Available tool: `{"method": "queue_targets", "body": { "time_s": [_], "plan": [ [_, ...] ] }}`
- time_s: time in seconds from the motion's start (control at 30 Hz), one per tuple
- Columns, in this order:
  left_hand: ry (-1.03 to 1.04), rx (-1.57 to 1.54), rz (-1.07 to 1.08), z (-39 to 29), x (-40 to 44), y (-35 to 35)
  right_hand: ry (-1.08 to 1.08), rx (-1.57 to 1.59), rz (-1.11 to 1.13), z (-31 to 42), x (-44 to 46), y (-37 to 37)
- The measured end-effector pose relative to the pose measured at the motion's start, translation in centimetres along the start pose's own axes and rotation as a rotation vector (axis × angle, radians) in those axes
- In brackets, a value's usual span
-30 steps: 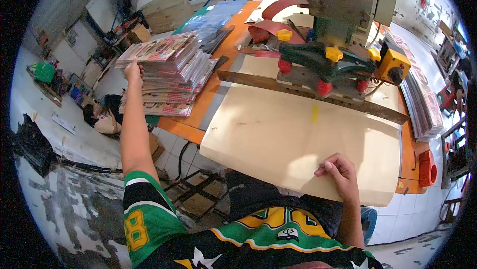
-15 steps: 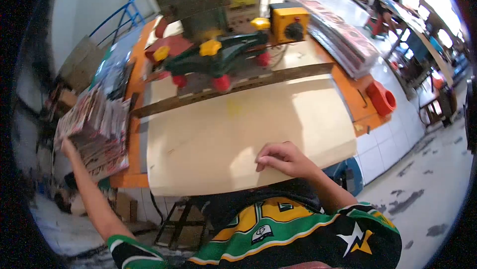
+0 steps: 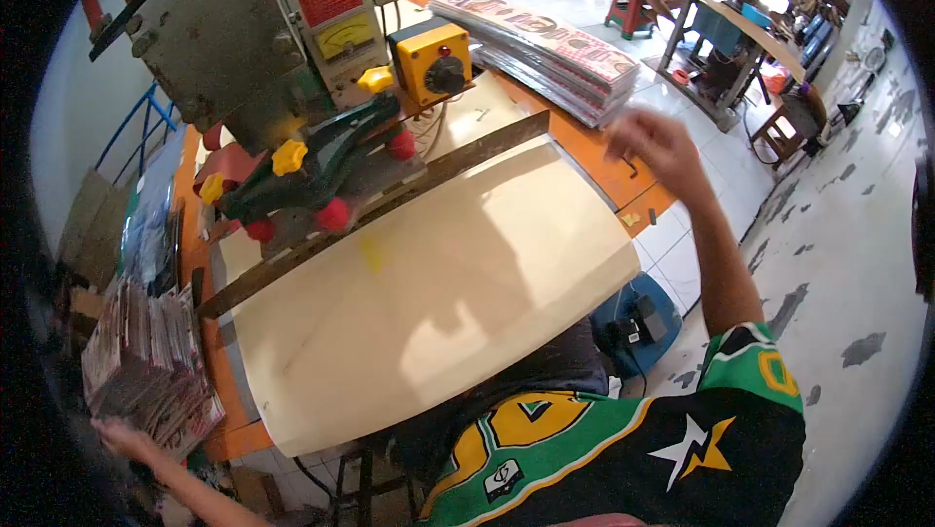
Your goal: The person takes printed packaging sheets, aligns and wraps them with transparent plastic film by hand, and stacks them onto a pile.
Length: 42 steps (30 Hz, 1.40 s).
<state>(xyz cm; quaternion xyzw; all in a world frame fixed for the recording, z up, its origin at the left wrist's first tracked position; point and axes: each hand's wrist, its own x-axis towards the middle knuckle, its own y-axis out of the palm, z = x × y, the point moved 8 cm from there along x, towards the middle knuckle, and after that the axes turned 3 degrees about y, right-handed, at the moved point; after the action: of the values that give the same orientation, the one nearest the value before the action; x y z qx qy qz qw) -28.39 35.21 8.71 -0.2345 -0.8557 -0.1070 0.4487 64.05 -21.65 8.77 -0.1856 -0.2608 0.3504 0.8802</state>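
Observation:
My left hand [image 3: 122, 437] is at the lower left, against the near edge of a tall, uneven stack of printed sheets in clear plastic [image 3: 146, 361]; its fingers are blurred. Raised at the right, my right hand [image 3: 654, 145] is smeared by motion, near the front end of a long pile of printed packs [image 3: 545, 35]. Whether it touches them cannot be told. A cream sheet [image 3: 438, 303] covers the front of the orange table, with a metal bar [image 3: 390, 206] across its back edge.
Behind the bar stands a press with a green arm [image 3: 321, 157], yellow knobs and a yellow control box [image 3: 430, 64]. A blue stool [image 3: 638, 327] is below the table's right side. Another workbench [image 3: 730, 16] stands at the back right.
The view has swung to the right. My right hand has left the area over the cream sheet and moved up toward the right-hand pile. My left hand remains by the left stack.

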Motion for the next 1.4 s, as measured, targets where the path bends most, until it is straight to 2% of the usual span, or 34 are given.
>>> {"method": "queue_targets", "body": {
  "time_s": [0.03, 0.07, 0.1, 0.13, 0.2, 0.3, 0.33, 0.37, 0.43, 0.57, 0.77, 0.83, 0.9, 1.07, 1.17, 1.23, 1.27, 1.3, 1.37, 1.4],
  "plan": [
    [0.064, -0.014, -0.052, -3.2, -1.7, -2.2, 0.084, -0.018, -0.133, -1.5, 1.3, -2.6],
    [0.116, -0.029, -0.091, -6.0, -3.9, -4.1, 0.015, -0.086, -0.182, -4.0, 3.2, -5.4],
    [0.168, -0.049, -0.112, -8.8, -6.4, -5.8, 0.114, -0.129, -0.25, -6.1, 4.4, -7.5],
    [0.199, -0.075, -0.093, -11.3, -9.3, -7.2, 0.194, -0.089, -0.29, -9.1, 5.8, -9.5],
    [0.233, -0.139, 0.003, -15.8, -16.0, -9.1, 0.2, -0.143, -0.354, -12.3, 8.6, -12.0],
    [0.109, -0.323, 0.431, -22.5, -26.7, -8.8, 0.246, -0.277, -0.443, -15.7, 11.2, -13.7],
    [0.022, -0.384, 0.606, -24.8, -30.2, -8.6, 0.268, -0.349, -0.468, -16.3, 11.7, -13.8],
    [-0.18, -0.497, 0.806, -27.8, -33.6, -7.9, 0.258, -0.353, -0.461, -16.5, 12.3, -13.6],
    [-0.177, -0.599, 0.899, -31.8, -37.1, -7.7, 0.344, -0.453, -0.488, -17.8, 13.2, -13.7],
    [-0.26, -0.647, 0.981, -33.4, -38.7, -7.7, 0.412, -0.484, -0.414, -19.6, 15.3, -13.7],
    [-0.32, -0.59, 0.878, -30.3, -39.5, -6.8, 0.383, -0.518, -0.457, -19.6, 15.2, -14.0],
    [-0.419, -0.6, 0.815, -30.1, -39.4, -6.9, 0.373, -0.565, -0.462, -20.4, 15.4, -14.3],
    [-0.426, -0.545, 0.812, -29.8, -39.4, -6.6, 0.202, -0.736, -0.504, -19.0, 15.5, -14.2],
    [-0.485, -0.468, 0.819, -30.0, -40.0, -6.2, 0.264, -0.679, -0.466, -18.4, 15.9, -14.3],
    [-0.429, -0.457, 0.794, -29.9, -40.2, -6.4, 0.373, -0.589, -0.373, -19.4, 16.5, -13.8],
    [-0.388, -0.427, 0.758, -30.5, -40.0, -6.7, 0.288, -0.583, -0.481, -20.5, 17.3, -14.9],
    [-0.393, -0.422, 0.758, -30.2, -40.2, -6.8, 0.146, -0.701, -0.552, -21.9, 18.4, -15.8],
    [-0.4, -0.44, 0.757, -29.8, -40.3, -6.8, 0.143, -0.702, -0.547, -20.6, 18.1, -15.2],
    [-0.407, -0.454, 0.751, -29.4, -40.3, -6.8, 0.379, -0.254, -0.552, -18.9, 16.5, -14.0],
    [-0.429, -0.464, 0.759, -29.2, -40.4, -6.8, 0.426, -0.251, -0.563, -18.7, 16.5, -13.8]
  ]
}}
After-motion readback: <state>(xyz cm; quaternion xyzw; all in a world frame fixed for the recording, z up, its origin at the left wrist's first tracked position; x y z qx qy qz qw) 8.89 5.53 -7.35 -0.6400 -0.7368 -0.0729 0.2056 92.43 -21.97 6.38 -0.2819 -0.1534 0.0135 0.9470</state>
